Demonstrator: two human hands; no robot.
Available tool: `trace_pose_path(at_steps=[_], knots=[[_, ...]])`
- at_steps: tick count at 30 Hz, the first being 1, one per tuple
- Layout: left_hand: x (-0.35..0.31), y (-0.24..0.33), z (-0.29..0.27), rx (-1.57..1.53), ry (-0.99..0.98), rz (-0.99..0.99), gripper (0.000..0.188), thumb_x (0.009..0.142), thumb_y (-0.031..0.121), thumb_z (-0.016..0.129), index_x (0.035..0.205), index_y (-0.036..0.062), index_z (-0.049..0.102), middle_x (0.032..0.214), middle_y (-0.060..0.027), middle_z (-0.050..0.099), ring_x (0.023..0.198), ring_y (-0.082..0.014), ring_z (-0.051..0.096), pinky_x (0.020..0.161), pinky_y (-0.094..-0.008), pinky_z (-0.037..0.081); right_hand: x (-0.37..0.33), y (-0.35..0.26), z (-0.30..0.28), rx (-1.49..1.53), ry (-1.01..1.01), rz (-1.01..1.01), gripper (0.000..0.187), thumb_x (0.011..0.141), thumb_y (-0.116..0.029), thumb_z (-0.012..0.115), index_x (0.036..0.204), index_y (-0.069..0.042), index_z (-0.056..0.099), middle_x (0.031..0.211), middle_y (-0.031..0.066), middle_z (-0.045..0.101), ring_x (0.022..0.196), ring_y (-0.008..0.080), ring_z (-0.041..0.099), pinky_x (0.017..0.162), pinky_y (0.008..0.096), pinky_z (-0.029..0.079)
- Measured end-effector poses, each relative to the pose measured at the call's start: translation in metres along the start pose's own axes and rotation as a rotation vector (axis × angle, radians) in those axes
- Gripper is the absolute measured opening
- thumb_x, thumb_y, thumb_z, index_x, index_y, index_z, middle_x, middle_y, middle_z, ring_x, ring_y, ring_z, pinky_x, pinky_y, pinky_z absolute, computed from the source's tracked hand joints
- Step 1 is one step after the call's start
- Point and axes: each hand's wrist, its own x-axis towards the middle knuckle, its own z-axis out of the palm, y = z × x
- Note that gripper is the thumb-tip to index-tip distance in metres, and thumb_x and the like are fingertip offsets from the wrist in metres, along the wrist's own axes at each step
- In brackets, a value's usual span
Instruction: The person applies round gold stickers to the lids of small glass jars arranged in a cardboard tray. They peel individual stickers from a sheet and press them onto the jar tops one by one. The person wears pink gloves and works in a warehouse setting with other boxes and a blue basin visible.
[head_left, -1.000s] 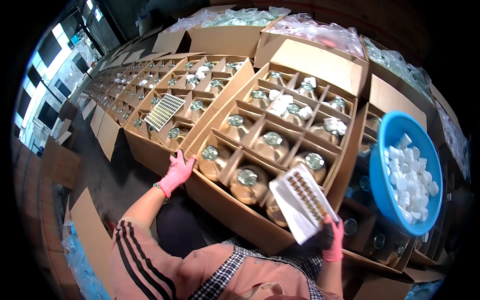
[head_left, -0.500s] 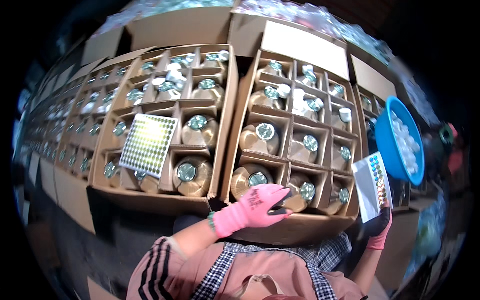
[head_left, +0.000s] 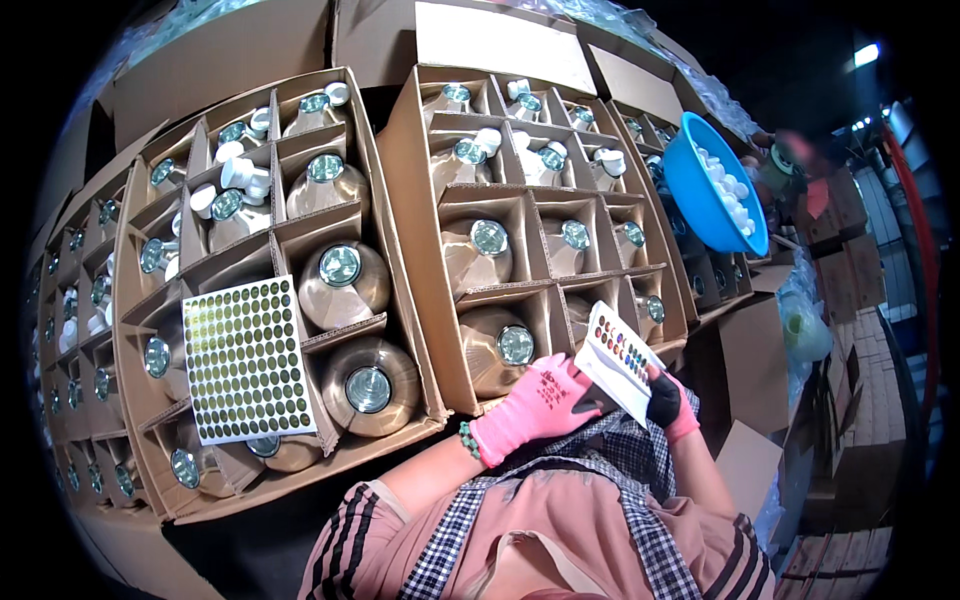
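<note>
My right hand point(head_left: 672, 403), in a pink glove with dark fingers, grips the right side of a white sticker sheet point(head_left: 612, 368) with rows of small round coloured stickers. The left hand point(head_left: 548, 402), gloved the same way, has its curled fingers at the sheet's lower left edge; its fingertips are partly hidden. Both hands are at the front edge of a divided cardboard box point(head_left: 462, 398) of clear glass bottles. One bottle point(head_left: 497, 350) stands just beyond my left hand. A larger sheet of round gold stickers point(head_left: 248, 360) lies across the dividers of the box to the left.
White caps lie loose among the bottles, including some caps point(head_left: 243, 178) in the left box point(head_left: 405, 425). A blue basin point(head_left: 690, 190) of white caps tilts at the right. More bottle boxes stretch left. Someone in pink gloves point(head_left: 817, 197) is at the far right.
My right hand has brought the sticker sheet from the right edge of the box leftward to my left hand. The view has shifted, with the boxes now further left.
</note>
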Motion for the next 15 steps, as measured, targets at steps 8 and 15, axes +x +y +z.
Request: trace_pose_path(at_steps=[8, 15], knots=[[0.009, -0.003, 0.000, 0.003, -0.064, -0.124, 0.044, 0.071, 0.038, 0.062, 0.094, 0.0014, 0.053, 0.086, -0.0157, 0.055, 0.082, -0.0302, 0.053, 0.074, -0.0388, 0.043, 0.030, 0.008, -0.016, 0.105, -0.124, 0.050, 0.046, 0.086, -0.025, 0.054, 0.122, 0.000, 0.041, 0.112, 0.0131, 0.055, 0.099, 0.0231, 0.057, 0.086, 0.0362, 0.046], [0.011, -0.001, 0.002, -0.044, 0.062, -0.175, 0.026, 0.066, 0.014, 0.061, 0.088, 0.0026, 0.055, 0.085, -0.0156, 0.054, 0.082, -0.0336, 0.053, 0.074, -0.0401, 0.044, 0.035, 0.003, -0.008, 0.050, -0.310, 0.044, 0.046, 0.086, -0.022, 0.053, 0.123, 0.004, 0.040, 0.115, 0.0128, 0.054, 0.103, 0.0195, 0.053, 0.090, 0.0317, 0.042]])
